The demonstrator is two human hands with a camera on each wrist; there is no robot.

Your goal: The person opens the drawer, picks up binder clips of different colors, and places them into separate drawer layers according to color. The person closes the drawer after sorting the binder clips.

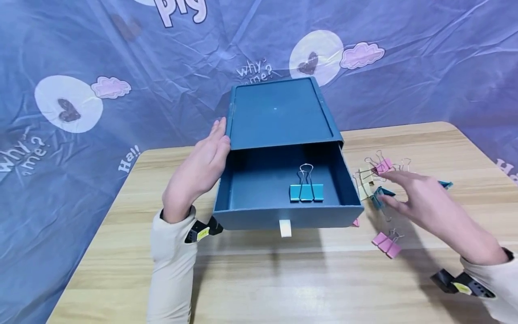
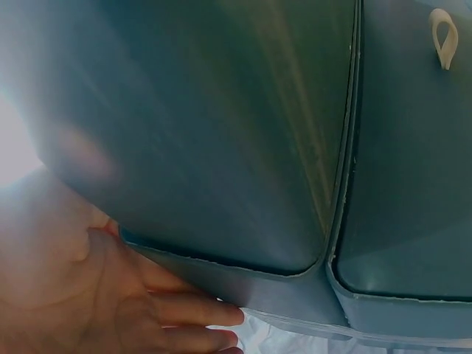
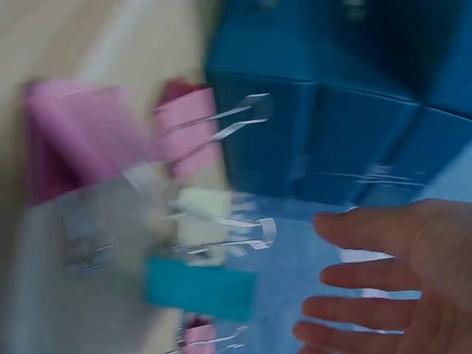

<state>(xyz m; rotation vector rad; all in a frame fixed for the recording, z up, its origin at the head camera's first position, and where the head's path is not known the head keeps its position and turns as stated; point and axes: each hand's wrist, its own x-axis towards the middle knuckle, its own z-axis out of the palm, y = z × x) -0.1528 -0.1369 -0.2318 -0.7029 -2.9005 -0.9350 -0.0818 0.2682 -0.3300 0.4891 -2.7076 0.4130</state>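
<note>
A dark blue drawer box [image 1: 279, 114] stands on the table with its drawer [image 1: 251, 218] pulled out. Inside that drawer, towards the right, lies a teal binder clip [image 1: 306, 192] with its wire handles up. My left hand [image 1: 198, 164] rests against the box's left side, fingers extended; the left wrist view shows the same hand [image 2: 96, 287] beside the box wall. Over a loose group of binder clips my right hand [image 1: 425, 202] hovers with fingers spread, holding nothing. Closest to it are a pink clip [image 1: 383, 166] and a teal clip [image 1: 378, 198].
A pale yellow clip [image 1: 365, 191] sits close to the drawer's right side. Nearer the front lies another pink clip [image 1: 386, 245], and a teal one [image 1: 445, 184] shows partly behind my right hand. A printed blue cloth [image 1: 170, 67] hangs behind the wooden table [image 1: 259, 279].
</note>
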